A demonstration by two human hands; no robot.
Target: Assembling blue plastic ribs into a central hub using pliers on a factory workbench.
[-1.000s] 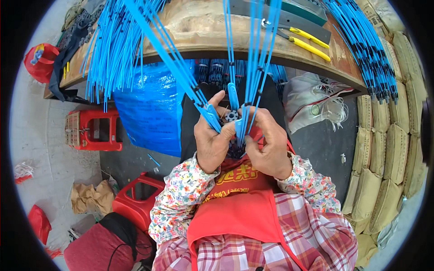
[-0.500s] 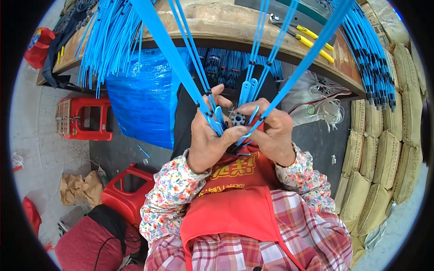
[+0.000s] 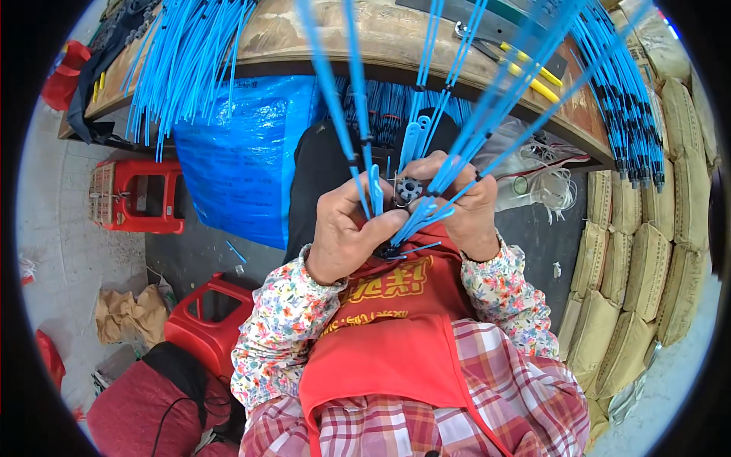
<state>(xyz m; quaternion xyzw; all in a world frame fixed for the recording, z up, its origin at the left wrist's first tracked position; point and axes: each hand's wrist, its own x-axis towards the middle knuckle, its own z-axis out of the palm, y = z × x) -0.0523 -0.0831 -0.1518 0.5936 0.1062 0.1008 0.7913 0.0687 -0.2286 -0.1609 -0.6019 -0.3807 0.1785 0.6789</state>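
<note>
Over my lap, a small round dark hub (image 3: 409, 189) with a notched rim and a centre hole sits between my hands. Several long blue rods (image 3: 415, 137) with black joints and flat, holed ends fan upward and away around it. My left hand (image 3: 343, 228) pinches the lower end of a blue rod left of the hub, thumb toward the middle. Wrapped round a bunch of blue rods on the right is my right hand (image 3: 470, 213), its index finger bent over the hub. Fingers partly hide how the rod ends meet the hub.
A wooden bench (image 3: 320, 30) runs across the far side, with blue rod bundles (image 3: 190, 68) and yellow-handled pliers (image 3: 537, 76) on it. Below it hangs a blue plastic sheet (image 3: 236, 167). Red stools (image 3: 209, 320) stand left; stacked tan packs (image 3: 632, 266) line the right.
The rods in my hands have swung to new angles, with several now bunched at my right hand. The hub has shifted slightly right and shows more of its face.
</note>
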